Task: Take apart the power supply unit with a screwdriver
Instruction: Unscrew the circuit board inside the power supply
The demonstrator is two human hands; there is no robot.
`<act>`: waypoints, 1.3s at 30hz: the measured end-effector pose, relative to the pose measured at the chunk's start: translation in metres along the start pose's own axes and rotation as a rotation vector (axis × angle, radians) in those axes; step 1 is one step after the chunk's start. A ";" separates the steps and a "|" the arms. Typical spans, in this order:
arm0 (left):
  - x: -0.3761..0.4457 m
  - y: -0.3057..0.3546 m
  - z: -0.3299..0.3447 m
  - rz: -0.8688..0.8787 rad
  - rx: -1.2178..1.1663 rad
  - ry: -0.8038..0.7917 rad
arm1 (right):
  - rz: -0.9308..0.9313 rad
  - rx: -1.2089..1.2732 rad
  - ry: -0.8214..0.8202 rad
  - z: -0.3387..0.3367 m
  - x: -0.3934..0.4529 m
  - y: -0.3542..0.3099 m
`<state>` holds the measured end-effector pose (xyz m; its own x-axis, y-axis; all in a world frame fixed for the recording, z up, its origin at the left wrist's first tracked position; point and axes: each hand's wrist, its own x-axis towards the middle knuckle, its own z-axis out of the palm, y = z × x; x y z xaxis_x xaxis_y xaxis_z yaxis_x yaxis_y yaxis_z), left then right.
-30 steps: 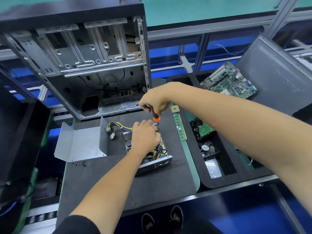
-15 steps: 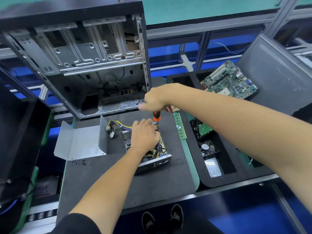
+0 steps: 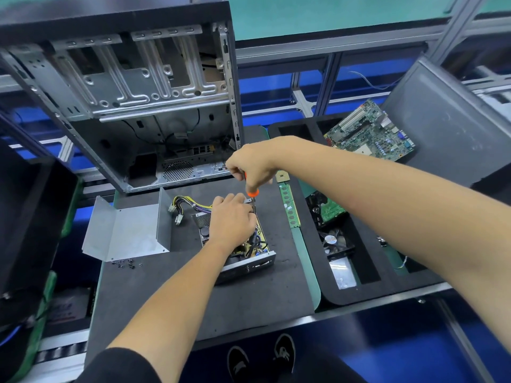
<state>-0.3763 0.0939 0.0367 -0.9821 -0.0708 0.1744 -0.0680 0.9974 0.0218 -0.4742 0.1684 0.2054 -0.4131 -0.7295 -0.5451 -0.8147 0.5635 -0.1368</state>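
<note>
An open computer case (image 3: 132, 106) stands at the back of the table (image 3: 249, 308), its bare metal frame facing the viewer and its lower edge resting on the table's dark mat. To the right a black foam tray (image 3: 367, 288) lies beside the mat, its left rim close to the mat's rounded green edge; a grey panel (image 3: 448, 125) leans behind it. In the tray's far compartment lies a green motherboard (image 3: 370, 134), tilted, and the nearer compartments hold a drive with a green board (image 3: 329, 211) and a small fan (image 3: 336, 241).

Left of centre on the mat sits a bent metal cover (image 3: 124, 230), one wall upright, with a scatter of small screws (image 3: 125, 263) just off its near edge. Bare mat stretches between the cover and the table's near edge.

The power supply unit (image 3: 249, 258) lies in the middle of the mat with its top off, circuit board and wires exposed, its cable bundle (image 3: 188, 205) trailing toward the cover. The left hand (image 3: 231, 219) rests on top of the unit with fingers curled over its far edge, pinching near the screwdriver tip. The right hand (image 3: 250, 164) hovers above, fingers closed round the handle of an orange screwdriver (image 3: 252, 193) held upright, its shaft reaching down to the unit's far right corner. A memory stick (image 3: 289, 205) lies along the mat's right edge, just beside the unit, with a small square chip (image 3: 282, 176) at its far end.
</note>
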 end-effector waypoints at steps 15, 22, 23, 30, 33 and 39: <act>-0.001 0.002 -0.004 0.022 -0.039 0.125 | -0.100 0.030 0.113 0.003 -0.003 0.010; 0.000 0.002 -0.003 0.024 -0.009 0.098 | 0.080 -0.155 0.078 0.008 0.005 0.003; 0.000 0.002 -0.002 0.022 -0.008 0.091 | 0.055 -0.119 0.086 0.009 0.006 0.003; -0.001 0.001 -0.002 0.019 0.004 0.046 | -0.103 0.044 0.107 0.005 -0.004 0.008; -0.001 0.001 -0.002 0.018 0.005 0.043 | -0.018 0.039 0.097 0.008 -0.001 0.008; -0.001 0.002 -0.003 0.010 0.004 0.056 | 0.092 -0.030 0.088 0.008 0.008 0.005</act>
<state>-0.3750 0.0956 0.0400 -0.9715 -0.0610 0.2290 -0.0589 0.9981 0.0163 -0.4786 0.1686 0.1940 -0.5195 -0.7072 -0.4796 -0.7829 0.6188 -0.0644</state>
